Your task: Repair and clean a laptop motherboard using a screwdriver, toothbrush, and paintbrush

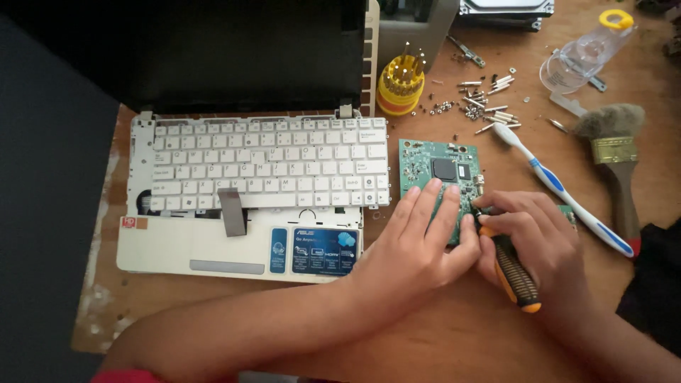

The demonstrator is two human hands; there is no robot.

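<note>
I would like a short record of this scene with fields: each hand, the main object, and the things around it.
Left hand: fingers flat on the green circuit board
Right hand: grips an orange-black screwdriver, tip at the board
Left of the board: white laptop, opened, keyboard lifted
Right of the board: toothbrush, paintbrush
Behind the board: loose screws, yellow bit holder

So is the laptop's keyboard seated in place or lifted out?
Lifted out: the white keyboard sits askew on the laptop, its grey ribbon cable hanging loose.

circuit board [434, 172] right of laptop [255, 191]
</note>
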